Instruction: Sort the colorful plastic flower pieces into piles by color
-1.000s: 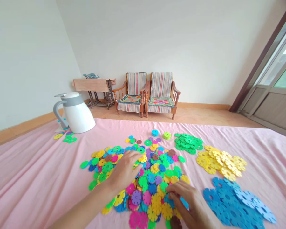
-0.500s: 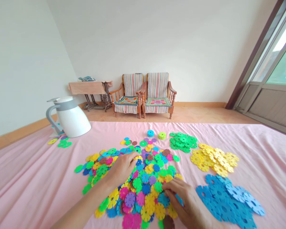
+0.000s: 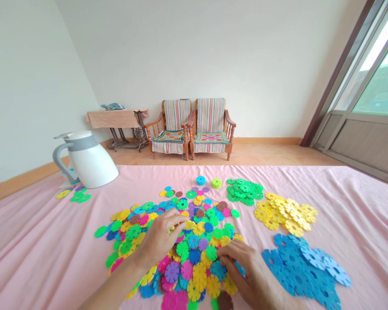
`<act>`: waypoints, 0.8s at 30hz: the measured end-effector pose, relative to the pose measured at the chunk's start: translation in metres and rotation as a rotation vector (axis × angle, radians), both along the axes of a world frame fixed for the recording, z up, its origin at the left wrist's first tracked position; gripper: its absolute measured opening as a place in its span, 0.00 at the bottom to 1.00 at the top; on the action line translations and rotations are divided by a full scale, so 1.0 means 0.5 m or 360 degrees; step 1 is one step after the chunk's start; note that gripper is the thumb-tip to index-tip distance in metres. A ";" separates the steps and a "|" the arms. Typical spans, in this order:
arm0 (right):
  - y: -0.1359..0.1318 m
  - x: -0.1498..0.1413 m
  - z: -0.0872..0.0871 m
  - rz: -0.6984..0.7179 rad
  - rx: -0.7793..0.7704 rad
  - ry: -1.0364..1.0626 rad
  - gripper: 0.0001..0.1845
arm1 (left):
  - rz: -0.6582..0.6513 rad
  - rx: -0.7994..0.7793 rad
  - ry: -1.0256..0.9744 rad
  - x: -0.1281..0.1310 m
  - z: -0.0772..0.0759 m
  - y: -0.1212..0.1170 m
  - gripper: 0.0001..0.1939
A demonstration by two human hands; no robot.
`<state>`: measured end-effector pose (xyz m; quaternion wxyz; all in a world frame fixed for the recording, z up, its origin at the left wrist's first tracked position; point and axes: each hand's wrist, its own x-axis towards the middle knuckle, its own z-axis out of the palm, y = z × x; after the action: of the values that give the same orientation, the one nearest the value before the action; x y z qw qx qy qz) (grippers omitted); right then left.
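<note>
A spread pile of notched plastic discs (image 3: 172, 272) in many colours lies in front of me on the pink cloth. My left hand (image 3: 163, 232) is over the middle of the pile, thumb and fingers pinched on a yellow notched disc (image 3: 189, 225). At the pile's right edge is my right hand (image 3: 245, 267), its fingers curled and close together beside a blue disc (image 3: 218, 270). Whatever may be between those fingers is hidden from view. A bit of blue shows under the right palm.
Sorted groups lie at right: green discs (image 3: 245, 191), yellow discs (image 3: 286, 213) and large blue discs (image 3: 302, 269). Behind the pile stand a blue stack (image 3: 200, 180) and a lime stack (image 3: 216, 183). A white jug (image 3: 95, 165) is at left, with a few discs beside it.
My left hand has come slightly lower and nearer with the yellow disc. My right hand has hardly moved over the pile. The whole view has shifted a little.
</note>
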<state>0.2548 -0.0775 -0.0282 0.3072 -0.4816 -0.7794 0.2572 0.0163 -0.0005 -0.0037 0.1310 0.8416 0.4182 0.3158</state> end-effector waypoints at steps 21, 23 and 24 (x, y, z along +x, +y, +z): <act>0.055 0.091 0.014 -0.0748 0.0197 -0.0081 0.11 | 0.0035 -0.0286 -0.0232 0.077 0.004 -0.022 0.07; 0.087 0.165 0.003 -0.1031 0.0280 -0.0226 0.11 | 0.0192 -0.0203 -0.0152 0.043 -0.002 0.026 0.08; 0.101 0.202 -0.004 -0.1174 0.0303 -0.0288 0.13 | 0.0254 -0.0162 -0.0068 0.026 -0.004 0.049 0.07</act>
<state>0.3560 -0.0272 -0.0301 0.3523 -0.7195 -0.5983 0.0126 0.0295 0.0241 -0.0059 0.1568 0.7908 0.4967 0.3214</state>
